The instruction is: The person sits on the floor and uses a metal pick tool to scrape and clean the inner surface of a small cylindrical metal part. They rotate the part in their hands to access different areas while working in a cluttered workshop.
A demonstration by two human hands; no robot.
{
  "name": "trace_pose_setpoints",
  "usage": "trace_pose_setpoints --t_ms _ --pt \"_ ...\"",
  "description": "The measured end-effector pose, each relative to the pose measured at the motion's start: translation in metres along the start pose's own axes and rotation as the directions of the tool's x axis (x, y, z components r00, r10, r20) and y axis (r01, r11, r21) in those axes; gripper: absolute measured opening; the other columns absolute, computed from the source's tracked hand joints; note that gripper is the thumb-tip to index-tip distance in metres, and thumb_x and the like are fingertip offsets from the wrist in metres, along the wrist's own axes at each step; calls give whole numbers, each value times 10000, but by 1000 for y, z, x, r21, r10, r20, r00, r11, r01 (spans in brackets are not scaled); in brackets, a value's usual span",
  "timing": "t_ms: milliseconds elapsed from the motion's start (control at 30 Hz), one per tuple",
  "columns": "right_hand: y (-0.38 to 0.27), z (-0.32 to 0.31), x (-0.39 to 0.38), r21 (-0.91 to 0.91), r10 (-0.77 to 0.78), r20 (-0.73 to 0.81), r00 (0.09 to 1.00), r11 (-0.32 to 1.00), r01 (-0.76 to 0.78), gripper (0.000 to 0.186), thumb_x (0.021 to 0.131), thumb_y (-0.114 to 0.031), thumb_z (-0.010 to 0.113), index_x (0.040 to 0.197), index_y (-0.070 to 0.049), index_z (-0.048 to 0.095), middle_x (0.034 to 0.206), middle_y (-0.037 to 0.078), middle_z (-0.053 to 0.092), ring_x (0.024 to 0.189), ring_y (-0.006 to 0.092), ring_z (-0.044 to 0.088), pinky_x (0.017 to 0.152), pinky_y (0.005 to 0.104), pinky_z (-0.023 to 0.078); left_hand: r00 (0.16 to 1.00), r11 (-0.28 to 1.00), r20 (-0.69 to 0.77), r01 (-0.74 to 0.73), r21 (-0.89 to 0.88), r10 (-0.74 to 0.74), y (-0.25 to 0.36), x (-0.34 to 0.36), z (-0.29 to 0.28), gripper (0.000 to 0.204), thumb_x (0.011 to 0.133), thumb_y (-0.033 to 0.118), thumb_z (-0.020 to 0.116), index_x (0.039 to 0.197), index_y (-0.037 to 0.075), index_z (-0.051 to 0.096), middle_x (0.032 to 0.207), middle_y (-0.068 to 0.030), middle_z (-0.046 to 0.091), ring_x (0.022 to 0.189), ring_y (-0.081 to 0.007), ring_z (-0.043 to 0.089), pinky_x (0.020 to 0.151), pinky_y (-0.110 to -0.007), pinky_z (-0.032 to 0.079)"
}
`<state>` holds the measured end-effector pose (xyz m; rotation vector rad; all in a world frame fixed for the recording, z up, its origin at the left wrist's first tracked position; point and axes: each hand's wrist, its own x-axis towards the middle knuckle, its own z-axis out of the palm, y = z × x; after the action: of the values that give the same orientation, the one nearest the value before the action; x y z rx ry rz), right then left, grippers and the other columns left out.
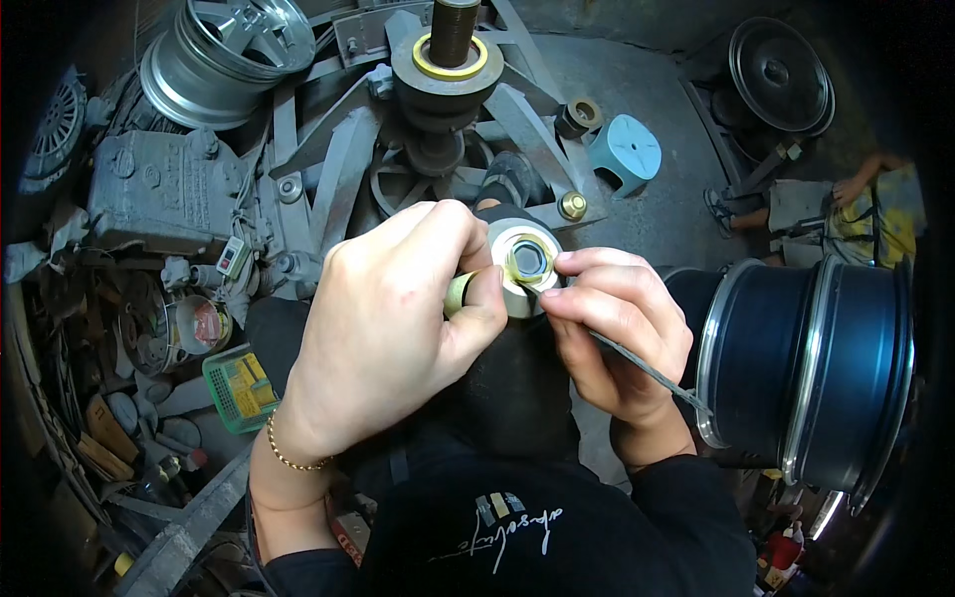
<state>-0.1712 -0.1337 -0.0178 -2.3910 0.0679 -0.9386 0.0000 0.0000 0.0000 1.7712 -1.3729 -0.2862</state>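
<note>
In the middle, between my hands, is a pale ring-shaped part (510, 301) with a yellowish inner rim round a dark hole. My left hand (383, 308) is closed, its thumb and forefinger pinching at the ring's left side. A curved pale yellow-green piece (457, 297) shows beside that thumb; whether it joins the ring is hidden. A thin, flat grey tool (642, 364) slants through my right hand (622, 333), which is closed on it. The tool's tip end lies at the ring's lower right edge, partly covered by my fingertips.
Ahead stands a metal frame (348, 164) with a threaded shaft (455, 35). A light blue stool (627, 152) is beyond it to the right. Dark wheel rims (856, 373) stand close on my right. On the left are a silver rim (189, 85) and a green basket (221, 383). Another person's hand (849, 189) shows far right.
</note>
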Motion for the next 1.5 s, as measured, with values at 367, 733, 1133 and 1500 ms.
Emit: trace_pose_setpoints --t_ms 367,733,1133,1500 --pt "-1 -8 5 10 35 52 998 999 -36 298 730 38 791 1020 -19 747 975 134 698 936 308 733 807 382 600 999 999 -8 -35 -20 35 -6 5 0 139 832 32 727 870 -47 618 842 -144 709 736 -256 729 692 -323 576" --pt "6 -28 23 55 1 215 977 998 -13 241 758 -11 797 993 -32 749 949 123 704 900 285 740 771 355 598 1000 999 13 -23 -27 24 -5 7 -1 115 839 26 722 880 -39 638 846 -153 708 746 -270 719 682 -334 561" --pt "4 -16 6 193 55 66 996 979 -67 245 802 47 758 1042 -5 753 962 139 703 945 288 732 813 360 592 998 996 18 -60 -62 62 -10 8 -4 98 856 34 722 920 -23 675 836 -152 702 758 -290 712 675 -345 540" --pt "-4 1 -8 3 -22 -40 999 1000 23 349 722 61 826 1052 -22 750 942 109 689 954 309 725 802 383 598 998 993 65 14 -114 -7 -7 8 -5 83 823 -25 681 847 -54 606 877 -162 714 806 -233 736 727 -323 583"
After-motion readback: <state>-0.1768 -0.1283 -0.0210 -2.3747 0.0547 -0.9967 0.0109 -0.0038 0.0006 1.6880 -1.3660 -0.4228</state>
